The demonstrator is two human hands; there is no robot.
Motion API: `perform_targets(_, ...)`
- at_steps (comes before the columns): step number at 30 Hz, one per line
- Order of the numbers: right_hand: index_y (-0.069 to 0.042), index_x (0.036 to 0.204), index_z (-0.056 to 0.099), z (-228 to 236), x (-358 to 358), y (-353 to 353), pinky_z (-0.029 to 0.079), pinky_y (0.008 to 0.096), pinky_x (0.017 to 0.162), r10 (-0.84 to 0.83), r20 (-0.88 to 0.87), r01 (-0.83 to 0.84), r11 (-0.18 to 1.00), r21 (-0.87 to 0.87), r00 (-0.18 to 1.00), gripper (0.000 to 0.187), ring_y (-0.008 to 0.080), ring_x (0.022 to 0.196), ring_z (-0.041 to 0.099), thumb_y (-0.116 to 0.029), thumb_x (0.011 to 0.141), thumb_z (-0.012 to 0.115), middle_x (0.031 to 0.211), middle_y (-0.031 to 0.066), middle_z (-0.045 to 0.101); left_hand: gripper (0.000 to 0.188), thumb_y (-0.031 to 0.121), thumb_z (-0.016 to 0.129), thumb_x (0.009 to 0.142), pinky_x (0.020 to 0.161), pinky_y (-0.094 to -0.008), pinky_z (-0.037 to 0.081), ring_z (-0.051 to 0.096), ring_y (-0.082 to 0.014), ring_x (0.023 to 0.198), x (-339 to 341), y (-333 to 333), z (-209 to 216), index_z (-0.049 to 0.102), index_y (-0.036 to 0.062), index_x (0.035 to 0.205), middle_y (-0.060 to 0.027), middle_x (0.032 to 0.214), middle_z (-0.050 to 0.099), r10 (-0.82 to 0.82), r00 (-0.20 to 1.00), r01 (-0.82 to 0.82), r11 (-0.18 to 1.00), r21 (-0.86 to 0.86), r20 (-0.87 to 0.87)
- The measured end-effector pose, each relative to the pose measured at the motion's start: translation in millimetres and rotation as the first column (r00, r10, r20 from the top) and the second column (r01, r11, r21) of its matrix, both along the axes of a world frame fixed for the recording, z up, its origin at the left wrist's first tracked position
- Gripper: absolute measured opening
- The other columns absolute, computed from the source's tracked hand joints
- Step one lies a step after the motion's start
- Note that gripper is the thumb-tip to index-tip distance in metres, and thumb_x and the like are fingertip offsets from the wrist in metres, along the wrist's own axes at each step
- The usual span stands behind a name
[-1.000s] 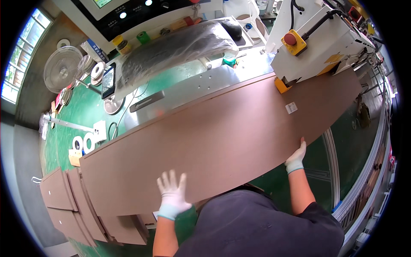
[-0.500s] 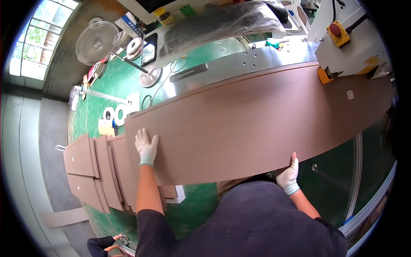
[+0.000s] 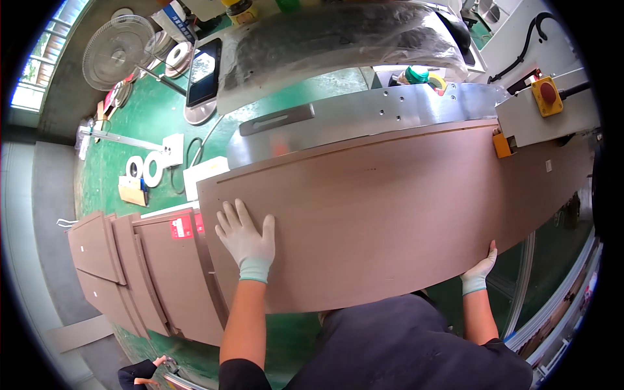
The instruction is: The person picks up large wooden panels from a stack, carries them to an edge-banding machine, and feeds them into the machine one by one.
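Note:
A long brown panel (image 3: 377, 214) lies flat in front of me, its far edge along a metal plate (image 3: 351, 120) and its right end under a machine head. My left hand (image 3: 249, 237), in a whitish glove, rests open on top of the panel near its left end, fingers spread. With my gloved right hand (image 3: 480, 268) I grip the near edge toward the right. Its thumb shows at the top edge; the other fingers are hidden below. A groove runs close to the panel's far edge.
Brown panels (image 3: 172, 273) are stacked at the left, two bearing red labels. A red button on a yellow box (image 3: 547, 96) sits on the machine at right. Behind stand a fan (image 3: 118, 53), a tablet (image 3: 204, 71) and a plastic-wrapped bundle (image 3: 344, 45). Another person's arm (image 3: 140, 376) shows lower left.
The panel has shifted right, away from the stack, uncovering red labels there. Both hands have moved right with it, keeping their places on its top and near edge. The view has shifted too.

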State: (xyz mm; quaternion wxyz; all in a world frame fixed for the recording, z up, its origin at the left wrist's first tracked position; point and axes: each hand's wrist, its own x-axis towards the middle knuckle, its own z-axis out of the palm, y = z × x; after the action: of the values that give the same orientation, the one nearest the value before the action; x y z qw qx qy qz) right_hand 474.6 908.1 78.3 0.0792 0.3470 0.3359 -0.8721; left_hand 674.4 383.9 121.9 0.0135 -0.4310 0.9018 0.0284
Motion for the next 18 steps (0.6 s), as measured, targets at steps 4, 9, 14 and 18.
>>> perform_targets(4, -0.01, 0.142, 0.058, 6, -29, 26, 0.045, 0.0441, 0.11, -0.036, -0.016, 0.038, 0.99, 0.136, 0.999, 0.051, 0.0279, 0.13, 0.056, -0.044, 0.105, 0.048, 0.143, 0.0053, 0.06, 0.084, 0.055, 0.056, 0.097, 0.124, -0.0621, 0.015, 0.024, -0.0487, 0.154, -30, 35, 4, 0.035, 0.0011, 0.159, -0.0265, 0.166, 0.03, -0.013, 1.0, 0.013, 1.0, 0.003, -0.002)
perform_targets(9, -0.007, 0.146, 0.053, -5, -64, 73, 0.044, 0.0439, 0.109, -0.062, -0.105, 0.094, 0.939, 0.331, 0.993, 0.052, 0.0283, 0.131, 0.054, -0.042, 0.108, 0.043, 0.148, 0.008, 0.056, 0.085, 0.055, 0.055, 0.097, 0.124, -0.0627, 0.016, 0.027, -0.0501, 0.151, -64, 70, -2, 0.037, -0.0022, 0.157, -0.0285, 0.163, 0.033, -0.097, 0.995, 0.095, 0.993, -0.065, -0.033)
perform_targets(14, -0.006, 0.151, 0.048, -6, -92, 112, 0.041, 0.0426, 0.112, -0.02, -0.176, 0.085, 0.923, 0.374, 0.984, 0.058, 0.0284, 0.135, 0.051, -0.045, 0.109, 0.047, 0.152, 0.0089, 0.052, 0.082, 0.055, 0.053, 0.098, 0.125, -0.0611, 0.014, 0.025, -0.047, 0.153, -100, 104, -7, 0.038, -0.0004, 0.157, -0.0262, 0.165, 0.032, -0.251, 0.965, 0.25, 0.968, -0.032, -0.078)
perform_targets(18, -0.01, 0.149, 0.052, -14, -76, 114, 0.043, 0.0441, 0.112, 0.046, -0.131, -0.018, 0.978, 0.209, 0.99, 0.059, 0.0275, 0.132, 0.055, -0.051, 0.106, 0.052, 0.148, 0.0067, 0.057, 0.084, 0.057, 0.054, 0.097, 0.126, -0.0596, 0.012, 0.023, -0.0438, 0.155, -128, 130, 3, 0.038, 0.003, 0.158, -0.0231, 0.167, 0.03, -0.423, 0.903, 0.426, 0.904, 0.036, -0.076)
